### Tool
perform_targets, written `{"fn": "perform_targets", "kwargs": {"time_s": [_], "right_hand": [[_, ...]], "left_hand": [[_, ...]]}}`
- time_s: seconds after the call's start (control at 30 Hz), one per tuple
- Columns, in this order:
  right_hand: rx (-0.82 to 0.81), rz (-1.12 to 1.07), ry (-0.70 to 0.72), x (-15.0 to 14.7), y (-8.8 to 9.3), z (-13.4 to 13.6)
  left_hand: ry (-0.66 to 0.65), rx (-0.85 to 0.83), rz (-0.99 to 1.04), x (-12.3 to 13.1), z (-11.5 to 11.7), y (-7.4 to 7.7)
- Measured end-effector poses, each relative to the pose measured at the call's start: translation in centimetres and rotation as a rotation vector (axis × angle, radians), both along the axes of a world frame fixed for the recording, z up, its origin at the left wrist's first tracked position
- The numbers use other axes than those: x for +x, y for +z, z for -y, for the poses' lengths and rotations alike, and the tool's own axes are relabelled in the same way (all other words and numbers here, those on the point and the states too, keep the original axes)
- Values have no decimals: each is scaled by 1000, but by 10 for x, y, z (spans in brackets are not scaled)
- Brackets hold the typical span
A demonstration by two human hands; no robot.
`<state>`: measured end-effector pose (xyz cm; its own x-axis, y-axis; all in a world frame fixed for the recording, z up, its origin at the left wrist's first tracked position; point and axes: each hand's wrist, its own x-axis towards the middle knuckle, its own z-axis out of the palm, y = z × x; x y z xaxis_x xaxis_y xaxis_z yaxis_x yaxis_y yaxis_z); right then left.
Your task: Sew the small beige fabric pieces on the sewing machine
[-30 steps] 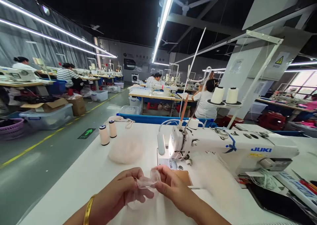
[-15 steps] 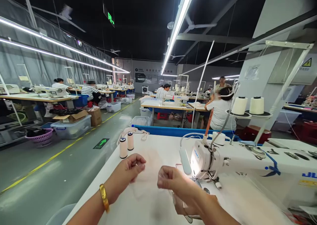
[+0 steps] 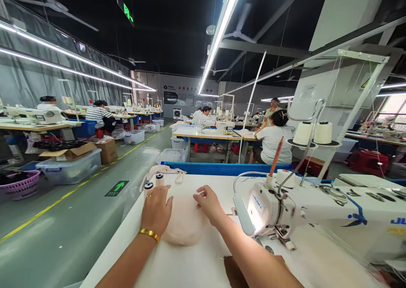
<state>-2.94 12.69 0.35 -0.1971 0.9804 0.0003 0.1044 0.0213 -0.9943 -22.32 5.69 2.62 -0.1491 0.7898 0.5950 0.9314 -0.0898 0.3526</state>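
Observation:
A sheer pale pink piece of fabric lies on the white sewing table, its rounded lower edge toward me. My left hand, with a gold bracelet at the wrist, rests at the fabric's left side, fingers stretched forward and thumb apart. Just beyond its fingers stand two thread spools with dark tops, the nearer spool partly covered by the hand and the farther spool beside it. At the fabric's right side, my right hand has its fingers curled in a pinch on the cloth.
To the right stands a lit white sewing machine, with cream thread cones behind it. A pale strap lies at the table's far left corner. Brown material shows under my right forearm. Co-workers sit at machines farther off.
Both hands have moved forward and the left has unfolded from a pinch, reaching the spools. The fabric, blurred before, now lies between them. The camera view has turned slightly right.

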Motion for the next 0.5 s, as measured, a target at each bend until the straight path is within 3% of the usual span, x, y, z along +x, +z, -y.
{"fn": "perform_targets", "kwargs": {"time_s": [0.13, 0.2, 0.27, 0.4, 0.5], "right_hand": [[24, 131, -51, -2, -1, -1], [46, 209, -63, 1, 4, 2], [105, 297, -83, 9, 12, 10], [257, 448, -40, 43, 20, 55], [432, 552, 133, 80, 9, 99]], "left_hand": [[-191, 106, -105, 3, 2, -6], [-322, 107, -278, -1, -5, -21], [-318, 24, -360, -7, -18, -40], [-280, -102, -386, -21, -40, -70], [-310, 11, -425, -27, -46, -68]]}}
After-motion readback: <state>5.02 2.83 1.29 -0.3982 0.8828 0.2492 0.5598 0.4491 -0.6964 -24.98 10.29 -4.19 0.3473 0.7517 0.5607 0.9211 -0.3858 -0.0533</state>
